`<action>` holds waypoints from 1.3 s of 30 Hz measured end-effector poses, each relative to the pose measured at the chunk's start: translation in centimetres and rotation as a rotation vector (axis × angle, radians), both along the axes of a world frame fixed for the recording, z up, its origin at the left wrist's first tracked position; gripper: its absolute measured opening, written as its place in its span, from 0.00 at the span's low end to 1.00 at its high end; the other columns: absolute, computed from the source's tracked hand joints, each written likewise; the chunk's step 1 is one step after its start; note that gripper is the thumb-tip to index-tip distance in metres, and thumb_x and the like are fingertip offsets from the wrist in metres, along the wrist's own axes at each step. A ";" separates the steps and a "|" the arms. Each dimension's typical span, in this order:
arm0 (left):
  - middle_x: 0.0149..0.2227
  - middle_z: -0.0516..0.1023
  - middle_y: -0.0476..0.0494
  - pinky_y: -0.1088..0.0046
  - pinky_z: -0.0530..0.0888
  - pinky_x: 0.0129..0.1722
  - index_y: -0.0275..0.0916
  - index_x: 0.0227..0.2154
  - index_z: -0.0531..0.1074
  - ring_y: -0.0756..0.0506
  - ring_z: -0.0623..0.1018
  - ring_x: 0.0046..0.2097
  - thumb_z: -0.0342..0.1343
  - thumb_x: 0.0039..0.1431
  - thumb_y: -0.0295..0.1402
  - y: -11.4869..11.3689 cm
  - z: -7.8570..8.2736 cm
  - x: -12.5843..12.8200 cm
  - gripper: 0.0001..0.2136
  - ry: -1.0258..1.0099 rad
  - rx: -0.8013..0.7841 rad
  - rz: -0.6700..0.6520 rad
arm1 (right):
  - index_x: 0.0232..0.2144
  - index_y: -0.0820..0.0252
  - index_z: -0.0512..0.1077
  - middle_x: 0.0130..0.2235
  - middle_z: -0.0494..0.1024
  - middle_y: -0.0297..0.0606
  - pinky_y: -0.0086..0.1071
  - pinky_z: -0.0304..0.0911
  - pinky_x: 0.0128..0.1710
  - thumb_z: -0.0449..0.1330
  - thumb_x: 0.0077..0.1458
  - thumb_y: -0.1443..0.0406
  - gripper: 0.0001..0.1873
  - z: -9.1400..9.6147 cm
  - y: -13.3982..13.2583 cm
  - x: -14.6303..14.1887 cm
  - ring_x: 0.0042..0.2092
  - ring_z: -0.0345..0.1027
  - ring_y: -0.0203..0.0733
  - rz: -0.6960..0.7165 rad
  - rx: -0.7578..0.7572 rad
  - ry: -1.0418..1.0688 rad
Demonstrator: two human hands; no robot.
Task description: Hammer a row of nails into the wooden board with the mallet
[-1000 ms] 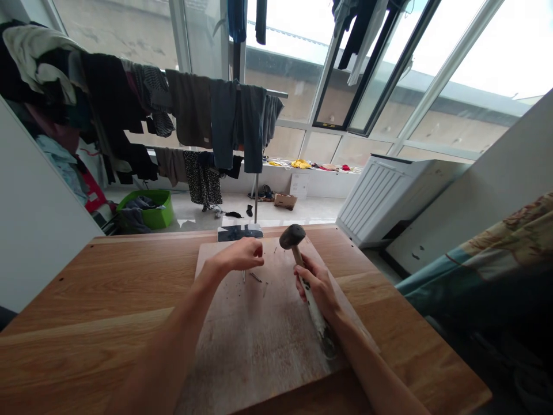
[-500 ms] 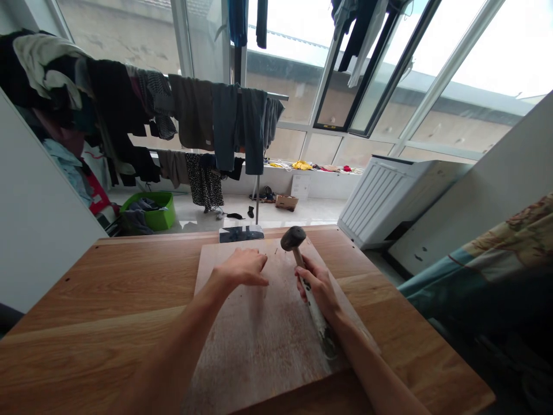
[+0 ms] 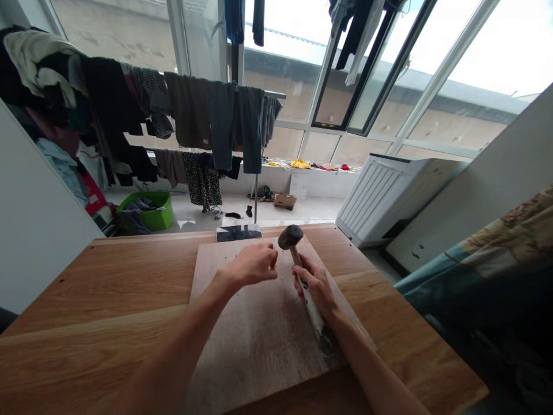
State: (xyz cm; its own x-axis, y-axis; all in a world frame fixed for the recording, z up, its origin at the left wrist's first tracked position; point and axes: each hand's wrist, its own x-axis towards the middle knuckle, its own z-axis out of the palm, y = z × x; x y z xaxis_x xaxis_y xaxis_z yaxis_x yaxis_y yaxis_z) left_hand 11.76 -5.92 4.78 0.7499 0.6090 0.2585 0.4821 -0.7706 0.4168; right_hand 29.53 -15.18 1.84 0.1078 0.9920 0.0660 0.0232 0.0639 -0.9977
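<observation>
My right hand (image 3: pixel 316 286) is wrapped round the pale handle of a hammer (image 3: pixel 290 236) with a dark head, held tilted up over a worn wooden board (image 3: pixel 259 340). My left hand (image 3: pixel 254 264) hovers just left of the hammer head with its fingers pinched together. What the fingers pinch is too small to name; nails lay on the board in earlier frames. The board lies on a wooden table (image 3: pixel 86 300).
A small dark block (image 3: pixel 238 232) sits at the table's far edge. Beyond it stand a clothes rack with hanging garments (image 3: pixel 207 124), a green basket (image 3: pixel 149 208) on the floor, and a white cabinet (image 3: pixel 389 193) at the right. Patterned fabric (image 3: pixel 488 253) lies close on the right.
My left hand went from a pinch down flat on the board, then lifted and moved right toward the hammer head, pinched again. The right hand and hammer stayed almost still.
</observation>
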 end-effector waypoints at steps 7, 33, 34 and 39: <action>0.36 0.79 0.45 0.68 0.74 0.43 0.38 0.30 0.73 0.46 0.78 0.40 0.56 0.57 0.31 3.8 -3.1 -1.1 0.03 -0.517 -0.120 0.282 | 0.35 0.60 0.67 0.22 0.63 0.25 0.25 0.55 0.12 0.58 0.55 0.57 0.12 0.1 -0.1 -0.3 0.16 0.55 0.30 -0.006 -0.004 -0.011; 0.31 0.81 0.49 0.73 0.74 0.36 0.40 0.34 0.74 0.48 0.79 0.32 0.57 0.55 0.29 3.8 -5.4 -0.6 0.04 -0.470 -0.215 0.254 | 0.38 0.58 0.66 0.18 0.62 0.24 0.24 0.51 0.14 0.55 0.56 0.58 0.11 1.3 -0.6 -1.1 0.16 0.53 0.31 0.155 -0.047 0.083; 0.31 0.82 0.49 0.73 0.75 0.37 0.40 0.35 0.74 0.48 0.80 0.33 0.57 0.55 0.29 3.8 -5.3 -0.6 0.05 -0.476 -0.226 0.259 | 0.38 0.58 0.67 0.18 0.62 0.25 0.24 0.51 0.15 0.54 0.56 0.58 0.11 1.4 -0.6 -1.3 0.17 0.53 0.32 0.172 -0.052 0.086; 0.33 0.83 0.48 0.72 0.76 0.37 0.40 0.37 0.73 0.47 0.81 0.34 0.58 0.54 0.27 3.6 -5.1 -0.7 0.07 -0.500 -0.264 0.251 | 0.38 0.58 0.67 0.17 0.62 0.25 0.24 0.50 0.15 0.54 0.58 0.56 0.12 1.3 -0.6 -2.1 0.17 0.51 0.32 0.201 -0.038 0.030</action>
